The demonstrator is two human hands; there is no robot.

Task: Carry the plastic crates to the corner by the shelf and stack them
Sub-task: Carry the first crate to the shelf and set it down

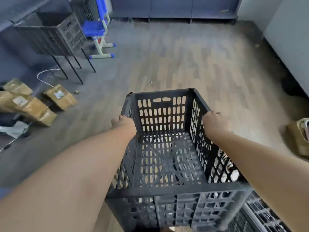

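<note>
A black slotted plastic crate point(167, 148) is held in front of me, above the wooden floor, and it is empty. My left hand point(124, 123) grips its left rim and my right hand point(214, 122) grips its right rim. Another black crate point(262, 215) shows at the bottom right, partly hidden by my right arm. A third dark crate point(55, 37) sits raised on thin black legs at the far left.
Cardboard boxes point(33, 104) lie on the floor at the left. A blue and white chair point(98, 32) stands beside the raised crate. Dark low cabinets point(173, 9) line the far wall, a grey wall point(291, 44) runs along the right, and a box point(299, 138) sits by it.
</note>
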